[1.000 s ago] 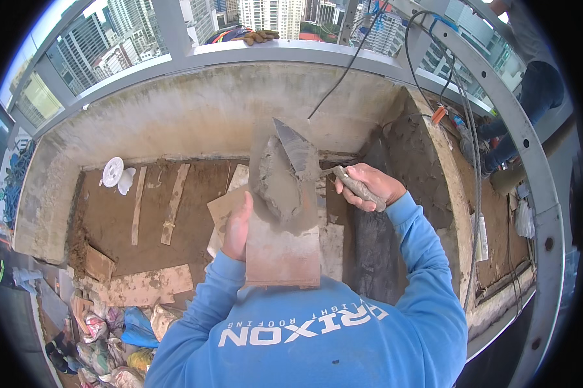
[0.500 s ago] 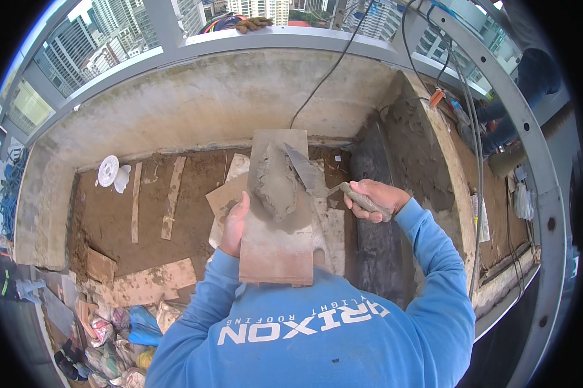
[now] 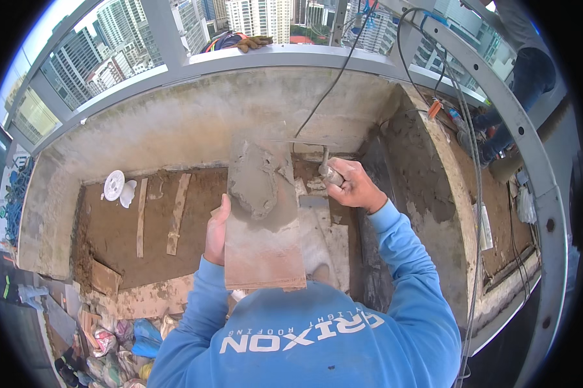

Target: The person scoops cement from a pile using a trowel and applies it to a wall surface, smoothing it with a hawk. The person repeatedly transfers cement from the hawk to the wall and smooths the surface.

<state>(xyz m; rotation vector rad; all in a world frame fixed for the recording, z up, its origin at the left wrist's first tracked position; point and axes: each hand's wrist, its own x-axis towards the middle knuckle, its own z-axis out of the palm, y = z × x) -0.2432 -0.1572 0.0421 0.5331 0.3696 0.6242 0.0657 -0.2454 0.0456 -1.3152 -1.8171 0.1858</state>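
A flat rectangular tile extends out in front of my chest, its near end bare. My left hand grips its left edge, the thumb along the side and the other fingers hidden beneath. Wet grey mortar lies in a lump over the far half. My right hand, right of the tile, is wrapped round the handle of a mortar-smeared trowel. The trowel's blade appears as a thin edge-on line across the tile's far right end; I cannot tell whether it touches the mortar.
Concrete walls surround a dirt floor with wooden strips and a white spool. Wet mortar coats the right wall. Cables hang beside a metal frame. Bags lie lower left; another person stands upper right.
The trowel has turned from blade-flat to edge-on, and my right hand has moved up and left. The tile has shifted slightly left with my left hand.
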